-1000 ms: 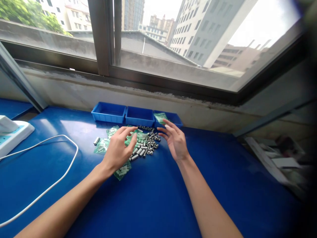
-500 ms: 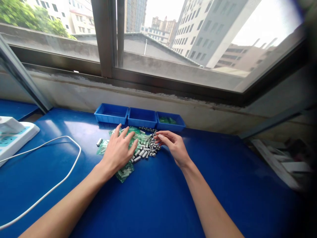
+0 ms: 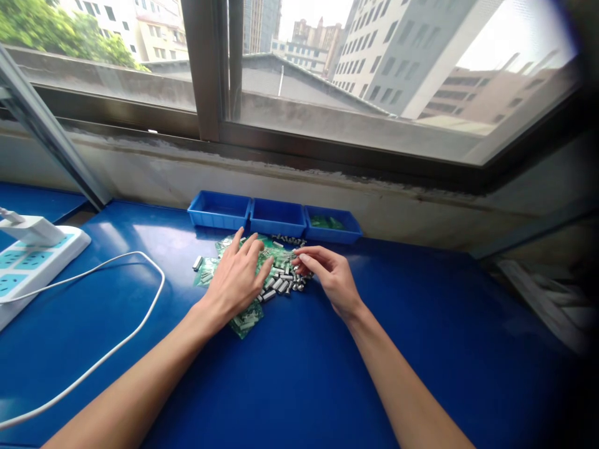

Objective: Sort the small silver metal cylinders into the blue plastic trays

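Left hand: the person's left hand [image 3: 236, 274] is lying palm-down over the green plastic bags, its fingers spreading apart; contact beneath is hidden.
Right hand: the right hand [image 3: 337, 284] is reaching in at the right side of the metal pile, thumb and index finger drawing close together; cannot tell whether they are pinching a part.
Metal parts: cylindrical metal pieces [image 3: 282, 286] and round-headed screws [image 3: 299, 286] are lying loose between the hands; small screws [image 3: 289, 239] are lining the far edge.
Green bags: one bag [image 3: 246, 320] is lying just below the left hand, another [image 3: 204, 272] to its left, both showing metal pieces inside.
Single cylinder: one metal cylinder [image 3: 197, 263] is lying near the left-hand bag.
Bins: left [image 3: 219, 220], middle [image 3: 277, 227] and right blue bins [image 3: 333, 236] are standing in a row behind the pile; the right one is holding green plastic [image 3: 326, 222].
Worktop: the blue worktop [image 3: 290, 386] is carrying everything, including a white power strip [image 3: 32, 267] and cable [image 3: 148, 312] at left.
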A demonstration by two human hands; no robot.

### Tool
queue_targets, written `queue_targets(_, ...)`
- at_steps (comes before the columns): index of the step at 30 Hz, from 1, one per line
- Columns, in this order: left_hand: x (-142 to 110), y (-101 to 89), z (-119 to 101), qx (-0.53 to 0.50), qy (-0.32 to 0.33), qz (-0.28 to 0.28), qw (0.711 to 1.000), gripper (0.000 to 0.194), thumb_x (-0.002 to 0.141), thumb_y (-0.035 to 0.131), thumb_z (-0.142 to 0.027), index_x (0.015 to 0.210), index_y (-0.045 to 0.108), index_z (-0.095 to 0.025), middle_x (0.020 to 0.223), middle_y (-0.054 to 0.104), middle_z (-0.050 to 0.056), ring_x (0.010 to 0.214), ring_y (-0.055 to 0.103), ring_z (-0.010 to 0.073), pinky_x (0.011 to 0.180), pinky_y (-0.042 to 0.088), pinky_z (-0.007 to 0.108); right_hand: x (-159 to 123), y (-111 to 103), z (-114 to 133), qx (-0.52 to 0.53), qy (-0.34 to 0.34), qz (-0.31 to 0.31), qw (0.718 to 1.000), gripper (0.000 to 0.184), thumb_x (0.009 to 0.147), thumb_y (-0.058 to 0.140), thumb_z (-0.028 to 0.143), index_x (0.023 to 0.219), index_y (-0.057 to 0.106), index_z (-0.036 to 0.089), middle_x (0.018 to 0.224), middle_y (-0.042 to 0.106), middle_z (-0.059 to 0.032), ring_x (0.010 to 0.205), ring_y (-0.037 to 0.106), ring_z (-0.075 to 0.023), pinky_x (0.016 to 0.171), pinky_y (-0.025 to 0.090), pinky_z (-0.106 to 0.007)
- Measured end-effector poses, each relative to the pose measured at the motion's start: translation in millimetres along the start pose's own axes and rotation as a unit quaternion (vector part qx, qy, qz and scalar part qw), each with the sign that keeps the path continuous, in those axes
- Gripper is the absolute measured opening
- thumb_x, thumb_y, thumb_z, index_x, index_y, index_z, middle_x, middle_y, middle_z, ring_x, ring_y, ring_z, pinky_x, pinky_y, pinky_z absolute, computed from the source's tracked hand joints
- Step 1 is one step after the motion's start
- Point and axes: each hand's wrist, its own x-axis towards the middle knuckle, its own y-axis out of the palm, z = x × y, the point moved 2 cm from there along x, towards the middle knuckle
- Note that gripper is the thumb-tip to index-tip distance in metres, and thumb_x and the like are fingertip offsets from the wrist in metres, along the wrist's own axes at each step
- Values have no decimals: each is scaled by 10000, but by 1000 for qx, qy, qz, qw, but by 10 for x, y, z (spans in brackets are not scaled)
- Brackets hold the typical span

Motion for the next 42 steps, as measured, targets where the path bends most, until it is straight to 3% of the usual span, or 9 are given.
queue_targets(11, 5, 14, -25, 3, 12, -1, 1000, 553, 1031, 314, -426, 1462, 437, -101, 1540, 422, 141, 1511, 191, 311, 1210, 274, 520, -15, 6, 14, 6, -3, 7, 1000, 235, 869, 683, 401, 958, 746, 193, 840, 751, -48, 690, 662, -164, 699, 520, -304)
queue_targets(17, 31, -167, -164, -213, 15, -37, 976, 529, 1028, 365, -413, 1477, 438, -144, 1564, 388, 101, 1465, 326, 244, 1228, 273, 408, -14, -14, 52, 0, -33, -4, 999, 189, 879, 670, 367, 922, 762, 208, 1014, 744, -63, 841, 667, -185, 732, 510, -299)
queue_targets(21, 37, -155, -190, -453, -49, 12, 890, 453, 1024, 386, -447, 1329, 616, -205, 1475, 511, 64, 1381, 455, 234, 1184, 357, 403, -32, 3, 92, 63, -23, 49, 997, 150, 861, 680, 316, 936, 772, 226, 1212, 686, -63, 1030, 641, -228, 801, 508, -317)
queue_targets(24, 47, -96, -187, -601, -103, 36, 792, 440, 1002, 441, -475, 1268, 657, -198, 1459, 534, 71, 1360, 480, 261, 1115, 443, 417, -35, 7, 80, 74, -3, 55, 996, 178, 863, 677, 317, 990, 762, 225, 1049, 717, -54, 918, 647, -204, 796, 500, -325)
queue_targets(29, 57, -63, -194, -728, -164, 38, 665, 442, 966, 509, -509, 1154, 713, -164, 1433, 563, 103, 1353, 481, 298, 1091, 459, 427, -20, -1, 50, 73, 15, 37, 997, 169, 863, 682, 359, 923, 736, 211, 818, 664, -17, 735, 594, -153, 709, 484, -297)
queue_targets(32, 53, -77, -197, -753, -193, 41, 628, 481, 959, 508, -528, 1129, 725, -135, 1414, 578, 125, 1301, 526, 308, 1072, 468, 425, -29, 5, 79, 91, 22, 55, 994, 153, 845, 698, 348, 921, 730, 219, 868, 664, -16, 746, 601, -151, 716, 490, -300)
queue_targets(38, 56, -88, -194, -743, -194, 40, 639, 528, 968, 458, -551, 1152, 712, -126, 1385, 599, 131, 1263, 551, 300, 1030, 493, 412, -34, 2, 91, 115, 31, 56, 991, 151, 824, 708, 328, 910, 748, 211, 871, 685, -26, 735, 616, -159, 720, 488, -310)
queue_targets(40, 57, -103, -185, -707, -166, 23, 687, 538, 983, 411, -559, 1201, 686, -151, 1376, 605, 116, 1260, 554, 290, 1021, 497, 414, -21, -18, 71, 124, 32, 32, 991, 142, 812, 715, 324, 882, 755, 206, 857, 684, -25, 711, 604, -150, 696, 481, -300)
queue_targets(42, 51, -140, -160, -617, -139, -16, 774, 521, 998, 378, -544, 1237, 662, -179, 1346, 624, 101, 1231, 575, 275, 1022, 489, 415, -7, -43, 47, 129, 36, 6, 991, 136, 801, 723, 318, 870, 758, 206, 854, 683, -25, 718, 602, -148, 690, 483, -294)
